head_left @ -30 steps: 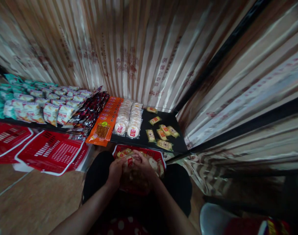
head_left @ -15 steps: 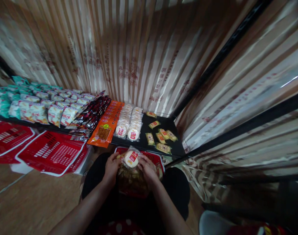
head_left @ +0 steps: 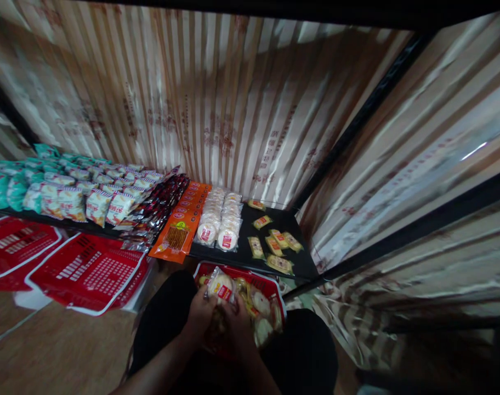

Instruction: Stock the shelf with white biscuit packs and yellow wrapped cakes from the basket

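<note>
Between my two hands is a round white cracker in clear wrap with a red and yellow label, held over a red basket. My left hand grips its lower left side, fingers closed. Closed on its lower right side is my right hand. In the basket, between my knees, lie more wrapped round crackers and yellowish packets. Just beyond, on a black shelf, two rows of similar wrapped crackers stand. Small yellow packets lie loose to their right.
Left along the shelf are an orange snack bag, dark shiny packets, white bags and teal bags. Red baskets stand on the floor at left. Black rack poles and a striped curtain enclose the shelf.
The wrapped cracker has turned in my hands, and its label now faces differently. My hands have come closer together and slightly lower. The view has tilted, showing more of the basket.
</note>
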### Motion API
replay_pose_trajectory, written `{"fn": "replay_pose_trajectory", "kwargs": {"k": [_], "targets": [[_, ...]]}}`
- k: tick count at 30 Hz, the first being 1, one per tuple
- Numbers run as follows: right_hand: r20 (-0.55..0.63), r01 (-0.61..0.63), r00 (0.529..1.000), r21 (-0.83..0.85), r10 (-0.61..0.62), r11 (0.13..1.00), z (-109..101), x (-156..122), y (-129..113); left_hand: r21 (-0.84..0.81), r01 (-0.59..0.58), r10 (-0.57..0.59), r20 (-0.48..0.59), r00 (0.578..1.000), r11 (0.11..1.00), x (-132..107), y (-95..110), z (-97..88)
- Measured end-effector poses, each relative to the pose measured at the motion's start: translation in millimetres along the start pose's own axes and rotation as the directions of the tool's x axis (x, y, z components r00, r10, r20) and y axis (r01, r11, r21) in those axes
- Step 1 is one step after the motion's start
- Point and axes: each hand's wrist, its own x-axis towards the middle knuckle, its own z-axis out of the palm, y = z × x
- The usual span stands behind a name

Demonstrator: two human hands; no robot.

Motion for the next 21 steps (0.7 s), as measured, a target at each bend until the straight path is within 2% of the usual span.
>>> {"fn": "replay_pose_trajectory", "kwargs": {"k": [2,5,7,9,12,16,21], "targets": [[-0.013,-0.032,0.999,0.075,0.033,0.997,-6.0,4.2,-1.3,0.182,-0.060,0.043,0.101,0.994,0.981,3.5,4.2,-10.9],[-0.022,0.069,0.997,0.005,-0.069,0.998,-17.4,9.0,-8.6,0.378,-0.153,0.069,0.225,0.972,0.913,7.1,13.3,-27.3],[0.016,0.125,0.992,-0.078,-0.124,0.989,-22.1,10.0,-15.9,0.423,-0.196,0.067,0.301,0.951,0.885,9.9,18.2,-35.5],[0.100,0.130,0.988,-0.089,-0.121,0.988,-22.0,9.3,-22.9,0.416,-0.220,0.068,0.348,0.935,0.882,13.3,19.9,-41.0],[0.209,0.050,0.976,0.041,-0.057,0.998,-13.4,6.3,-26.7,0.379,-0.212,0.091,0.313,0.945,0.901,17.7,15.6,-45.6],[0.217,-0.036,0.976,0.219,-0.013,0.975,2.0,1.3,-16.3,0.324,-0.172,0.114,0.190,0.975,0.930,17.1,4.6,-48.9],[0.199,-0.037,0.980,0.223,-0.008,0.974,10.0,0.2,-3.4,0.333,-0.154,0.119,0.123,0.985,0.930,10.4,3.5,-52.9]]}}
